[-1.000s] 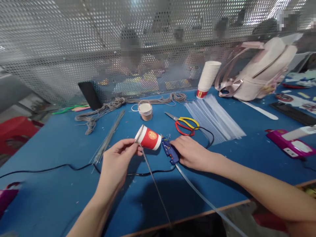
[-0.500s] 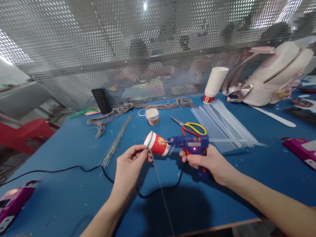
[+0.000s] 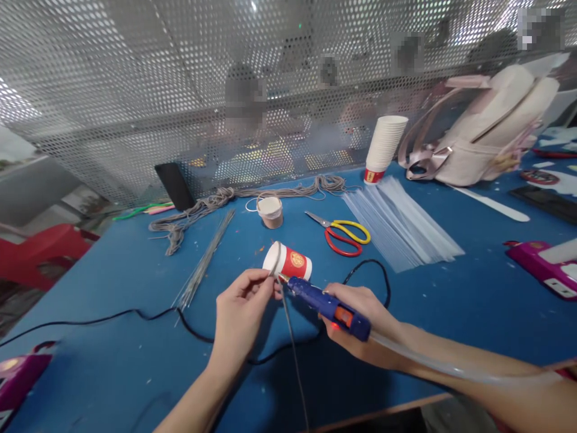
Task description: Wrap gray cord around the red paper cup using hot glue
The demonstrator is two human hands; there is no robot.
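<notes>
My left hand (image 3: 243, 307) pinches the rim end of a red and white paper cup (image 3: 296, 263), which lies tilted on its side above the table. A grey cord (image 3: 293, 343) wraps around the cup near its rim and hangs down toward the table's front edge. My right hand (image 3: 360, 319) is closed on a blue glue gun (image 3: 315, 297) with a clear glue stick (image 3: 428, 361) sticking out of its back. The gun's nozzle is at the cord beside my left fingertips.
Red and yellow scissors (image 3: 345, 236), a small wrapped cup (image 3: 270, 213), clear glue sticks (image 3: 401, 222), thin wires (image 3: 205, 258), grey cord bundles (image 3: 193, 213), stacked cups (image 3: 385, 147), a phone (image 3: 175, 185), a pale backpack (image 3: 482, 138). The gun's black cable (image 3: 112, 316) crosses the table.
My right hand has turned the glue gun and brought its nozzle from the cup's red side down to the cord by my left fingers. The scissors show fully now. The whole view has shifted slightly.
</notes>
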